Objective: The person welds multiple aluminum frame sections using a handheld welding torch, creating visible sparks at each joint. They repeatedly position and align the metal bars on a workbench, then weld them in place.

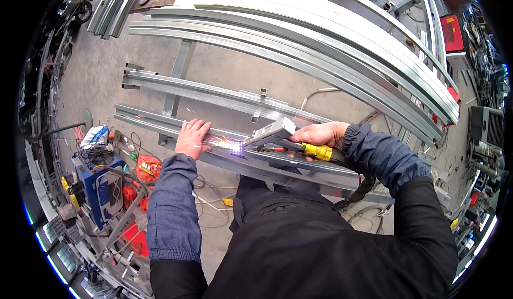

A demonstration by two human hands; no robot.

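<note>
Long silver bars [331, 38] fill the top of the frame above a grey floor [115, 77], perhaps laid side by side to save room. Near the middle, the left hand [192, 138] lies open on a metal rail [147, 118], maybe to keep it still. Beside bright sparks [235, 147], the right hand [323, 134] curls around a torch with a yellow band [318, 152], perhaps to aim it.
</note>
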